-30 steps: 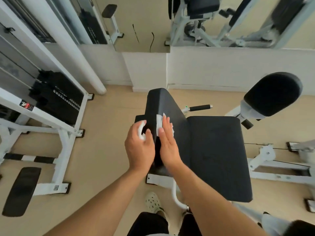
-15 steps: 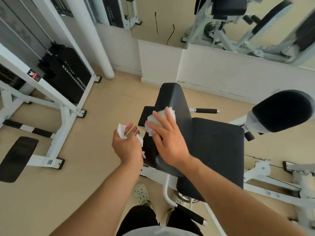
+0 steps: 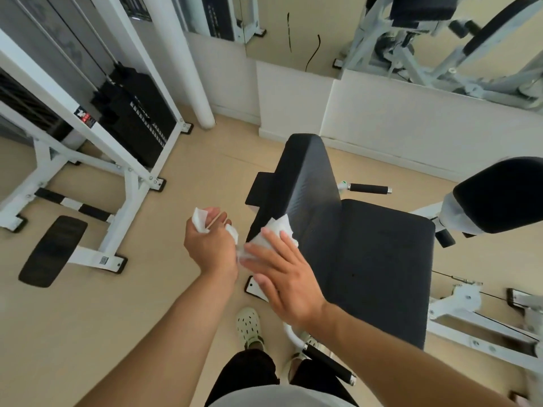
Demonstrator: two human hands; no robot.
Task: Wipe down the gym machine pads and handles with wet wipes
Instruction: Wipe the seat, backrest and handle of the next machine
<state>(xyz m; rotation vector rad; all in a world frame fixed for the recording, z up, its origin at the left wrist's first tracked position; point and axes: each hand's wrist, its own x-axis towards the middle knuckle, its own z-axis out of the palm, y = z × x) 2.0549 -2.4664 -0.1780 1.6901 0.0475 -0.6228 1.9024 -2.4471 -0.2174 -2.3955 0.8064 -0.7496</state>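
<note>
A black back pad (image 3: 305, 183) stands upright beside the black seat pad (image 3: 382, 265) of a white-framed machine. My right hand (image 3: 282, 274) lies flat with spread fingers, pressing a crumpled white wet wipe (image 3: 276, 233) against the near lower edge of the back pad. Just left of the pad, off the machine, my left hand (image 3: 210, 245) is closed around a second white wipe (image 3: 199, 220), whose ends stick out on both sides of the fist. A black foam handle (image 3: 368, 188) juts out behind the seat, and another handle (image 3: 329, 364) shows below it.
A black roller pad (image 3: 502, 195) sticks out at the right. A white weight-stack machine (image 3: 126, 160) with a black foot plate (image 3: 53, 251) stands on the left. A white wall and mirror run behind. My shoes (image 3: 249, 327) are on the beige floor under the seat.
My right hand has slid the wipe down the back pad toward its near edge. My left hand has come off the pad and moved left with its wipe.
</note>
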